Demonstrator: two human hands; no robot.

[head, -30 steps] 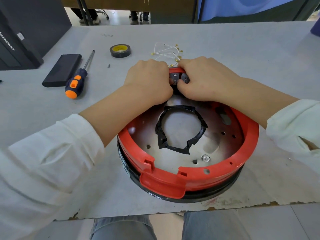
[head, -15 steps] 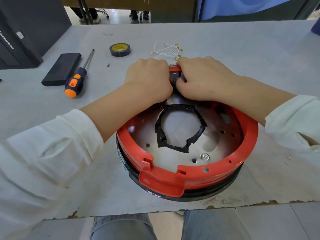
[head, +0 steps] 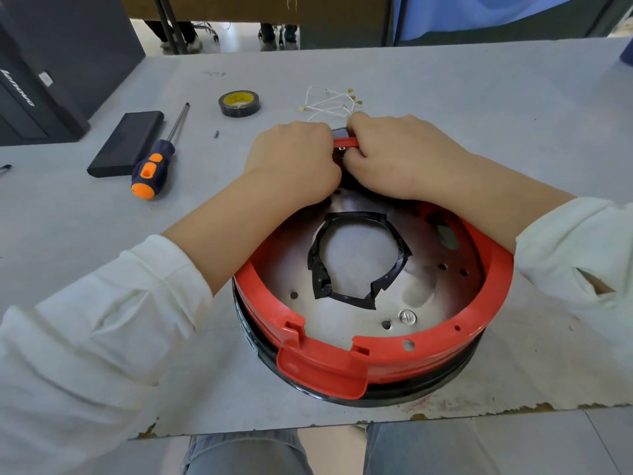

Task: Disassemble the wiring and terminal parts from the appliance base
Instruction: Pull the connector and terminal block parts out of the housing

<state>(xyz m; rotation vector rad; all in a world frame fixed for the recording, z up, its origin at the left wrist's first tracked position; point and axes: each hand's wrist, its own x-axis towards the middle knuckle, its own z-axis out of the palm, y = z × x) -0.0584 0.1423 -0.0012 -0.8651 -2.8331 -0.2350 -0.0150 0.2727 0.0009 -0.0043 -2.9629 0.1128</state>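
Note:
A round appliance base (head: 394, 354) with a red plastic rim over a black ring lies on the grey table (head: 479, 108). Its metal plate has a central opening edged with black tape (head: 359, 255). At the far side of the rim sits a dark terminal part (head: 342, 133), mostly hidden. My left hand (head: 291, 159) and my right hand (head: 394, 156) are curled around it from both sides, fingers pinching at the rim there. A bundle of white wires with brass terminals (head: 329, 102) lies on the table just beyond my hands.
A screwdriver with a blue and orange handle (head: 154, 166) lies left of the base, beside a flat black block (head: 126, 142). A roll of black tape (head: 239, 102) and a small screw (head: 216, 134) lie further back. A dark computer case (head: 51, 63) stands far left.
Both hands stay on the terminal part at the far rim; the fingers have shifted slightly, and more of the red rim edge shows between them.

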